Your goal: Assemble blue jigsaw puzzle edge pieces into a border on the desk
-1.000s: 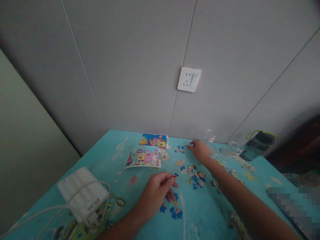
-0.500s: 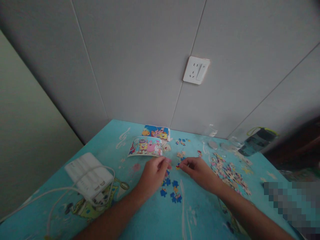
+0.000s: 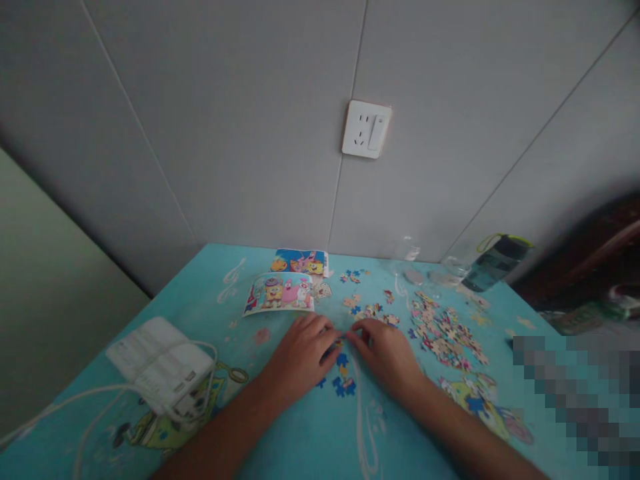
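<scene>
My left hand (image 3: 300, 357) and my right hand (image 3: 387, 357) rest close together on the turquoise table (image 3: 280, 440), fingertips meeting over a small jigsaw piece (image 3: 340, 343). Both hands seem to pinch pieces there, though the fingers hide the grip. Blue jigsaw pieces (image 3: 343, 383) lie just below the fingers. A larger heap of loose pieces (image 3: 443, 330) spreads to the right of my right hand. Two cartoon picture cards (image 3: 280, 293) lie beyond my left hand.
A white power adapter with cables (image 3: 160, 367) sits at the left. A dark water bottle (image 3: 493, 263) and clear glassware (image 3: 453, 273) stand at the back right by the wall. A wall socket (image 3: 366, 129) is above the table.
My right hand came back from the far side of the table to meet my left hand. Both hands have closed in over the small pieces near the middle.
</scene>
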Demonstrator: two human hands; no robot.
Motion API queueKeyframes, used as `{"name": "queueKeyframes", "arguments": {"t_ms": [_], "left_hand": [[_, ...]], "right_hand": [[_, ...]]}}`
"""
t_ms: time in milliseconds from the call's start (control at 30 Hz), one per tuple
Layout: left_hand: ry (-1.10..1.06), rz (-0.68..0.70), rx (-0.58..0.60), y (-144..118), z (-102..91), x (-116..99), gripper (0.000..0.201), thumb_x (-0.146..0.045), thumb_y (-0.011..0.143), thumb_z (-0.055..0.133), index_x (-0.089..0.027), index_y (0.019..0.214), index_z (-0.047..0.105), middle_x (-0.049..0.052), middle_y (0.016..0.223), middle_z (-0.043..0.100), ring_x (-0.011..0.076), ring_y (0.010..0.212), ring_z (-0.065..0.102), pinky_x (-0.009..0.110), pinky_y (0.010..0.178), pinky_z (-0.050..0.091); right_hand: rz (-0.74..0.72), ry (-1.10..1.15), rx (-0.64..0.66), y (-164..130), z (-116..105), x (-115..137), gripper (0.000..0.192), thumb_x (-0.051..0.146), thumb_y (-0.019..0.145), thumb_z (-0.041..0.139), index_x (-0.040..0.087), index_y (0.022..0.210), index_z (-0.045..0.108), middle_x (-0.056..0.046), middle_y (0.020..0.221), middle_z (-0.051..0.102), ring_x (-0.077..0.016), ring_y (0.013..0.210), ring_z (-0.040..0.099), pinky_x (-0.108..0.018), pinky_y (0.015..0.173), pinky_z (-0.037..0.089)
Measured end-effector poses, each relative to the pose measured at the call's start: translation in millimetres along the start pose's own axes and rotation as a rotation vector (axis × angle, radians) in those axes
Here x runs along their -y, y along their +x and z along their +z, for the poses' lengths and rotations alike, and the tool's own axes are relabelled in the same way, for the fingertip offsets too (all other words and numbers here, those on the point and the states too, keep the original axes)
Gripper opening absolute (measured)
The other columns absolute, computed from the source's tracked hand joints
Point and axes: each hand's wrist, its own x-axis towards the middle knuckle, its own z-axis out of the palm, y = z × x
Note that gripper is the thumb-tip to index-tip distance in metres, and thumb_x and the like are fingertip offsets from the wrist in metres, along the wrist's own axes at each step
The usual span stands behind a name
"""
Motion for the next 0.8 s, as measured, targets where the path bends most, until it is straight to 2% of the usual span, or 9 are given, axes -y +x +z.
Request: {"name": "queueKeyframes", "arguments": {"t_ms": [133,300,400,533,800], "left_hand": [[0.033,0.073,0.080,-2,-0.5,1,0.028,-0.039,0.089,0.068,-0.026,0.114,0.069,0.006,0.108,0.061,0.0252,0.105,0.053,0.043,0.091,0.043],[0.079,0.047,0.098,-3,5.9,9,0.027,-0.037,0.091,0.065,-0.028,0.116,0.069,0.006,0.114,0.061,0.0252,0.107,0.054,0.044,0.092,0.044],[0.087,0.016,0.103,-3,7.3,11,0.025,-0.032,0.094,0.062,-0.029,0.117,0.069,0.006,0.115,0.061,0.0248,0.107,0.054,0.043,0.093,0.044],[0.083,-0.001,0.115,-3,7.2,10,0.026,-0.028,0.095,0.060,-0.029,0.119,0.068,0.006,0.114,0.061,0.0242,0.106,0.054,0.043,0.092,0.046],[0.102,0.025,0.145,-6,9.7,10,0.028,-0.030,0.097,0.055,-0.025,0.123,0.064,0.006,0.115,0.061,0.0245,0.105,0.055,0.045,0.094,0.046]], "right_hand": [[0.070,-0.006,-0.102,0,-17,-32,0.031,0.039,0.097,0.048,0.021,0.095,0.073,-0.006,0.087,0.073,-0.0207,0.075,0.066,-0.030,0.071,0.044],[0.087,-0.012,-0.038,4,-37,-67,0.025,0.036,0.093,0.054,0.023,0.097,0.075,-0.005,0.091,0.075,-0.0215,0.079,0.066,-0.031,0.073,0.045],[0.054,0.032,0.043,2,-44,-69,0.020,0.032,0.091,0.057,0.024,0.095,0.075,-0.004,0.091,0.075,-0.0205,0.079,0.066,-0.030,0.073,0.045],[0.010,0.073,0.141,-3,-45,-60,0.015,0.031,0.088,0.062,0.025,0.096,0.074,-0.003,0.090,0.073,-0.0200,0.079,0.065,-0.030,0.072,0.044],[-0.028,0.063,0.181,-7,-39,-56,0.015,0.025,0.085,0.067,0.025,0.098,0.075,-0.005,0.095,0.071,-0.0223,0.091,0.065,-0.032,0.085,0.047]]}}
